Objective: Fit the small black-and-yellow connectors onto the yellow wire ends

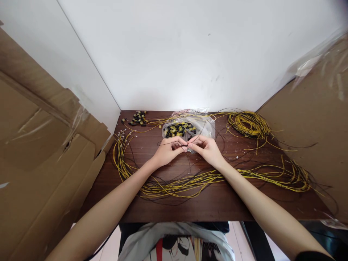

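My left hand [168,150] and my right hand [205,148] meet fingertip to fingertip above the middle of the dark wooden table [217,206]. Between the pinched fingers is a thin black wire [186,146] with a small dark piece at its end; which hand grips which part is too small to tell. Just behind the hands lies a clear plastic bag [209,125] holding several black-and-yellow connectors [179,129]. Long yellow and black wires [190,183] lie across the table under my forearms.
A coil of yellow wire [248,124] sits at the back right, a small pile of connectors [138,118] at the back left, and a wire bundle with white terminals [122,152] at the left. Cardboard sheets [40,152] flank both sides; a white wall stands behind.
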Action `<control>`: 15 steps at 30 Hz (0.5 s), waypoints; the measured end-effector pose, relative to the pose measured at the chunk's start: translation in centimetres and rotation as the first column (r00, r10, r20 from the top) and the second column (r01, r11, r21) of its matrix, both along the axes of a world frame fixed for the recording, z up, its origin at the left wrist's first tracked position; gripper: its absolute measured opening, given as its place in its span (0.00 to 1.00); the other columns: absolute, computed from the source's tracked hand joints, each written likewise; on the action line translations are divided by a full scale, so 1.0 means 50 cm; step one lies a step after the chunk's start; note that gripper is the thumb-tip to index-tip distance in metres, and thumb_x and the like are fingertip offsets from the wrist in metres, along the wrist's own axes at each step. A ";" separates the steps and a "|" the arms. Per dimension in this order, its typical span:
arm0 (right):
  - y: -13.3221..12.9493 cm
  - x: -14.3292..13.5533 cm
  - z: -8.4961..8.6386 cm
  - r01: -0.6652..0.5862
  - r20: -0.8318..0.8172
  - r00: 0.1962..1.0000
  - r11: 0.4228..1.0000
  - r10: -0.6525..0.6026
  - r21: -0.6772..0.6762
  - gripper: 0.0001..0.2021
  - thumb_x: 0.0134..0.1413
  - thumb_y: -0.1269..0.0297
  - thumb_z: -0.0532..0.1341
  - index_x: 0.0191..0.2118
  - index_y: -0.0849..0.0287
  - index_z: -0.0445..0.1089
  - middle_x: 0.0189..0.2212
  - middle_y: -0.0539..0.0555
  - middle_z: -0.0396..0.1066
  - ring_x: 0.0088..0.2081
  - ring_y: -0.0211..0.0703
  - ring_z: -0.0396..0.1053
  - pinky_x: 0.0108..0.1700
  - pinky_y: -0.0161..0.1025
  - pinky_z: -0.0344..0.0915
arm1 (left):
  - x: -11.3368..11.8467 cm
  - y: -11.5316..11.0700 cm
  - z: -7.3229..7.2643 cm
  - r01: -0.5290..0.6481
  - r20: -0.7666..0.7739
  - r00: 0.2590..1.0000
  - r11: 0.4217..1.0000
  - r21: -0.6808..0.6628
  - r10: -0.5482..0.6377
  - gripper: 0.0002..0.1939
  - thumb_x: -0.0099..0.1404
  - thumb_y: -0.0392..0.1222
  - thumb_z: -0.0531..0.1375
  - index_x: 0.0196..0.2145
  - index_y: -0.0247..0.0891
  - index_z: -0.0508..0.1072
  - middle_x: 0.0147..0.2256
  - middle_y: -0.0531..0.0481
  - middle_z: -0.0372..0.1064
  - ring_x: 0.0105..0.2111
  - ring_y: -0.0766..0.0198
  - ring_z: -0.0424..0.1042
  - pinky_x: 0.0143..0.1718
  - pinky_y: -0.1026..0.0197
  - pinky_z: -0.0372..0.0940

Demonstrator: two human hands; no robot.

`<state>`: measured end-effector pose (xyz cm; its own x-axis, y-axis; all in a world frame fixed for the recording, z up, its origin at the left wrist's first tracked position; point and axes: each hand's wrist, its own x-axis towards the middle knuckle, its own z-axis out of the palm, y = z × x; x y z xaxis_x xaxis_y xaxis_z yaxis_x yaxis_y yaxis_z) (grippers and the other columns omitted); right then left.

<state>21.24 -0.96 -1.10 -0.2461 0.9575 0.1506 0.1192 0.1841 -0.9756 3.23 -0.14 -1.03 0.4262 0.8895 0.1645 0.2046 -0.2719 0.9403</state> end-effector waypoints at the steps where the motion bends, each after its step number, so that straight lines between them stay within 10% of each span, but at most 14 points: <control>1: 0.001 0.000 -0.001 0.000 -0.003 1.000 1.000 0.000 -0.006 0.12 0.49 0.56 0.64 0.32 0.60 0.68 0.28 0.53 0.75 0.31 0.41 0.73 0.38 0.38 0.66 | 0.000 0.000 -0.001 0.004 0.004 1.000 1.000 -0.003 -0.004 0.07 0.58 0.39 0.61 0.34 0.32 0.73 0.28 0.49 0.73 0.28 0.67 0.70 0.32 0.66 0.64; 15: 0.001 -0.001 0.001 -0.018 -0.009 1.000 1.000 0.018 0.003 0.12 0.48 0.55 0.64 0.32 0.59 0.68 0.28 0.52 0.75 0.31 0.42 0.73 0.39 0.40 0.67 | -0.003 0.002 0.000 0.003 -0.015 1.000 1.000 0.012 -0.003 0.08 0.59 0.39 0.60 0.35 0.32 0.72 0.28 0.49 0.73 0.27 0.68 0.70 0.29 0.68 0.62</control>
